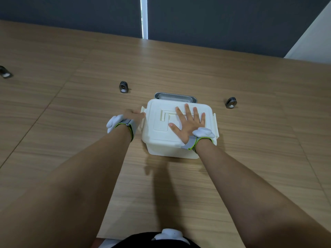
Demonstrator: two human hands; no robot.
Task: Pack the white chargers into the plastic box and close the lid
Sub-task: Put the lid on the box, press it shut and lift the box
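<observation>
A white plastic box [162, 142] stands on the wooden table [71, 108] with its lid [157, 113] lying on top. My right hand [188, 120] rests flat on the lid, fingers spread. At the box's left side, my left hand [133, 114] touches the left latch [142, 115]; its fingers are partly hidden behind the latch. The right latch [215, 126] sticks out on the other side. No white chargers are visible; the lid hides the inside of the box.
A grey metal tray [174, 97] lies just behind the box. Three small dark camera-like devices stand on the table: one at far left [5, 72], one left of the tray [123, 87], one right [231, 102]. Dark wall panels rise behind the table.
</observation>
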